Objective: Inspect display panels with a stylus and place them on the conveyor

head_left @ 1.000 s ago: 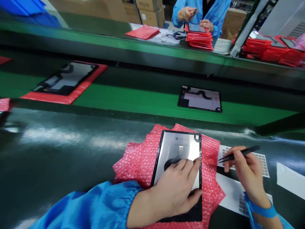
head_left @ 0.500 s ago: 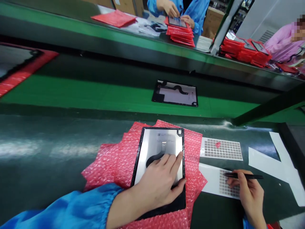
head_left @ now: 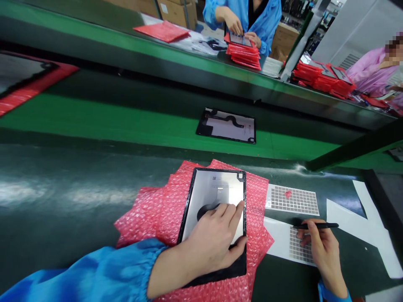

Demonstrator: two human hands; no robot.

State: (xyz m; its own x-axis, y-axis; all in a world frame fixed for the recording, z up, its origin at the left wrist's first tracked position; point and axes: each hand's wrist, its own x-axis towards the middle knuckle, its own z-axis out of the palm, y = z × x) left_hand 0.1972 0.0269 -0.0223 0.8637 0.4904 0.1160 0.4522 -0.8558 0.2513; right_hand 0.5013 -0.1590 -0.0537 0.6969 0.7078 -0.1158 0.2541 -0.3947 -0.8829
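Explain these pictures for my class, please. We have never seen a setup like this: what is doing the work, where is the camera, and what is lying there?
No machine does the handling here: a person works with two bare hands. One camera, worn on that person's head, looks forward and down. The left hand lies palm-down on a black-edged panel, which rests on red bubble wrap. The right hand holds a slim black tool, its tip by the lower gridded sheet; whether they touch is hard to tell. An upper gridded sheet lies beyond, with plain white sheets farther right. A second panel lies on a green strip. Across from it, a co-worker has both hands at a red stack.
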